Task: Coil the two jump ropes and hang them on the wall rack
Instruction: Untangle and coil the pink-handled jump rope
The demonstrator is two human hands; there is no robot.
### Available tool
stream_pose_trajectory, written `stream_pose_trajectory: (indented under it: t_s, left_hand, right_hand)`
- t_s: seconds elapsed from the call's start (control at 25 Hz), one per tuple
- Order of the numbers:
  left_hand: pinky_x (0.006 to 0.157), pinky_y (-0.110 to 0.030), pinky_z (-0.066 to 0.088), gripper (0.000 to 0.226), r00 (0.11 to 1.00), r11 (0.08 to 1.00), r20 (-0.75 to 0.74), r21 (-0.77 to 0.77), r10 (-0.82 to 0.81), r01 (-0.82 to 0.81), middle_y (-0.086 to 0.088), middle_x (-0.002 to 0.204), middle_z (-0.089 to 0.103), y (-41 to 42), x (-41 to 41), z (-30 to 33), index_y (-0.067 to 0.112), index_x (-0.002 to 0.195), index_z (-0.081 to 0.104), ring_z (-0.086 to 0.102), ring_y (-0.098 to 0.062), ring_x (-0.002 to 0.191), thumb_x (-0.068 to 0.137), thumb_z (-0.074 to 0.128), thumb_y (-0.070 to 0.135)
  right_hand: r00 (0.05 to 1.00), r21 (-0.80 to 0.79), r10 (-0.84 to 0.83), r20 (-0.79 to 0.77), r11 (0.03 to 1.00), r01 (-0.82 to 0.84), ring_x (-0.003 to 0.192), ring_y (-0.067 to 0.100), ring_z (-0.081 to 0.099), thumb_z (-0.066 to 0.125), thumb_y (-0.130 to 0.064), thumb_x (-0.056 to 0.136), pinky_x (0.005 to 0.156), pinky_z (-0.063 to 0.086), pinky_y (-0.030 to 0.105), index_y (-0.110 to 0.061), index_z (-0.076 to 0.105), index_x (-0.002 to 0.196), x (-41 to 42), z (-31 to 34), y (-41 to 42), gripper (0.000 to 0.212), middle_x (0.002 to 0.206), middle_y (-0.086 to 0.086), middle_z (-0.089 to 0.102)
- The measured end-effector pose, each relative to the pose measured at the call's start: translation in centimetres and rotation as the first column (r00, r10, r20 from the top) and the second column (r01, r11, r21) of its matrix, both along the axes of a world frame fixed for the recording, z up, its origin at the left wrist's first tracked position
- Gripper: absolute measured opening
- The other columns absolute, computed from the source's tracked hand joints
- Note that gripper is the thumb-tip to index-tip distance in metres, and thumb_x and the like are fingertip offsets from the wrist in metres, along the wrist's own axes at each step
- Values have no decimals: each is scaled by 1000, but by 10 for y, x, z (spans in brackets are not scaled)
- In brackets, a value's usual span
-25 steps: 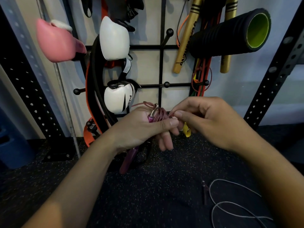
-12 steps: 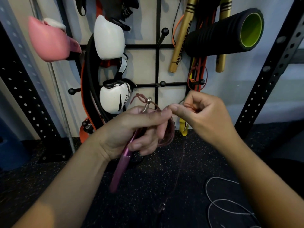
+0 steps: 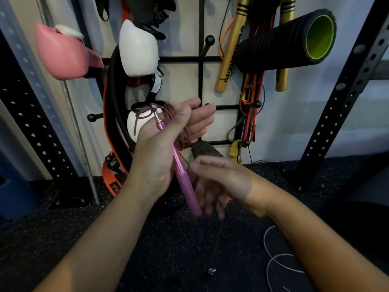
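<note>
Since half a second ago the right hand [image 3: 221, 182] has dropped from the top of the coil down to five o'clock of the left hand [image 3: 168, 140], and the left hand has tipped its fingers up toward the wall rack [image 3: 201, 60]. Now the left hand has the maroon jump rope [image 3: 179, 131] looped around it in several turns, thumb pressing across the coil, fingers fairly straight and pointing to one o'clock. The pink handle [image 3: 185, 180] slants from the palm down to five o'clock, its metal swivel at the top beside the thumb. The right hand sits just beside the lower end of that handle, blurred in motion; thumb and forefinger appear to pinch the loose strand, though I cannot tell for certain. A thin tail of rope hangs straight down from it toward the floor [image 3: 147, 249], ending in a small metal fitting [image 3: 211, 270] at six o'clock. The white jump rope [image 3: 271, 260] lies in loose curves on the floor at four o'clock, well apart from both hands. Behind, on the rack: a pink boxing glove [image 3: 61, 53] at ten o'clock, white boxing gloves [image 3: 137, 47] at eleven, a black foam roller [image 3: 284, 43] at one o'clock.
</note>
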State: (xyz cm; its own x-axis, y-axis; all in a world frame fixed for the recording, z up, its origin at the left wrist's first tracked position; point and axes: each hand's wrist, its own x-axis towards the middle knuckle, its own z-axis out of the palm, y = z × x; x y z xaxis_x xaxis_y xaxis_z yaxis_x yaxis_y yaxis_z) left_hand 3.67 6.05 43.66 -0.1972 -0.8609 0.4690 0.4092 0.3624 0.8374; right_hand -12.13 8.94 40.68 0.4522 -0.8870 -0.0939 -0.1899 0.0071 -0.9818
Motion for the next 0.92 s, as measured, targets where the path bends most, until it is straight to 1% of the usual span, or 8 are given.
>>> stream_pose_trajectory:
  t_s: [0.08, 0.2, 0.24, 0.44, 0.52, 0.64, 0.8, 0.92]
  left_hand:
    - [99, -26, 54, 26, 900, 973, 379, -157, 215, -167, 2, 108, 81, -4, 9, 0, 16, 121, 70, 75, -10, 106, 108, 49, 24]
    - [82, -15, 47, 37, 463, 934, 812, -327, 357, -145, 10, 90, 77, -6, 15, -1, 31, 87, 77, 70, -3, 89, 104, 48, 46]
    - [75, -19, 47, 48, 411, 948, 856, -309, 314, -80, 6, 78, 75, -6, 14, -3, 26, 76, 74, 69, -6, 79, 104, 44, 50]
    - [55, -27, 47, 55, 616, 986, 777, 34, -127, 161, 5, 41, 48, -3, 14, -2, 15, 70, 68, 48, -17, 44, 89, 51, 63]
    - [54, -29, 46, 46, 668, 977, 718, 88, -196, 192, 4, 40, 46, -5, 20, -2, 16, 69, 68, 43, -17, 41, 90, 59, 55]
    - [62, -27, 50, 40, 750, 974, 623, 108, -222, 198, 0, 44, 52, -4, 23, -1, 18, 73, 72, 53, -19, 45, 92, 56, 50]
    - [79, -27, 49, 29, 756, 970, 612, 81, -230, 229, 2, 51, 61, -3, 24, 2, 21, 80, 76, 63, -13, 55, 91, 60, 44]
    - [58, -29, 46, 27, 734, 942, 596, 132, -325, 309, 6, 46, 47, 0, 23, 2, 16, 82, 76, 45, -12, 45, 92, 65, 39]
  right_hand:
    - [982, -28, 19, -187, 999, -25, 50, 25, 54, 63, -37, 100, 50, 42, 30, -17, 67, 101, -8, 8, 4, 20, 73, 13, 69]
    - [924, -300, -130, -361, 954, 17, 68, 13, 68, 71, -32, 95, 65, 51, 28, -24, 76, 98, -19, 26, 8, 10, 81, -4, 77]
    - [913, -374, -185, -364, 926, 38, 76, 7, 72, 73, -31, 93, 74, 56, 26, -25, 78, 95, -21, 32, 8, 8, 86, -7, 79]
    - [856, -573, -454, -248, 781, 249, 47, 6, 43, 79, -46, 80, 45, 34, 18, -18, 70, 71, -29, 36, 5, 30, 53, -5, 58]
    - [895, -560, -404, -187, 792, 241, 48, 7, 38, 71, -45, 88, 45, 32, 17, -13, 69, 78, -33, 35, 3, 34, 55, -5, 51]
    - [934, -549, -316, -164, 816, 180, 62, 21, 51, 60, -31, 101, 59, 43, 26, -23, 74, 96, -37, 39, 1, 17, 74, 8, 67]
    - [922, -645, -351, -165, 746, 168, 54, 9, 46, 62, -26, 101, 54, 37, 20, -26, 75, 107, -36, 35, 1, 14, 70, 16, 59]
    - [918, -682, -383, -105, 700, 214, 51, 11, 40, 68, -27, 97, 50, 33, 19, -26, 78, 104, -33, 34, 2, 12, 63, 20, 54]
